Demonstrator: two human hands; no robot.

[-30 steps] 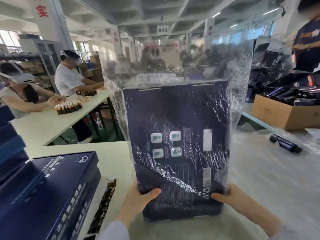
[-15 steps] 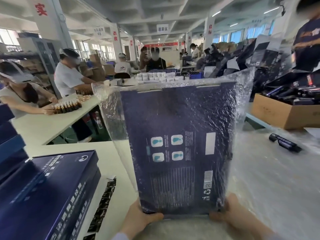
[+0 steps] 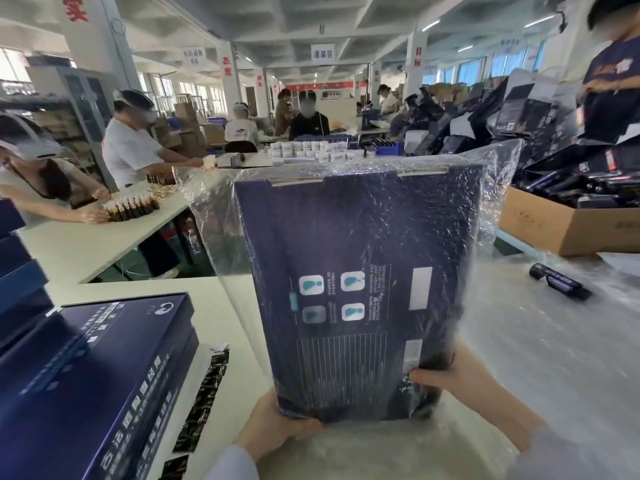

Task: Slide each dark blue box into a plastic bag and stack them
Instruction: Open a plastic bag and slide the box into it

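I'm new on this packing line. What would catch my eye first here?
A big dark blue box is held upright at centre inside a crinkly clear plastic bag, gripped at its lower corners by the left hand and right hand. Next, the stack of dark blue boxes at lower left and the open cardboard carton at right.

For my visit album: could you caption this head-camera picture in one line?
Left hand and right hand grip the bottom of a dark blue box held upright inside a clear plastic bag.
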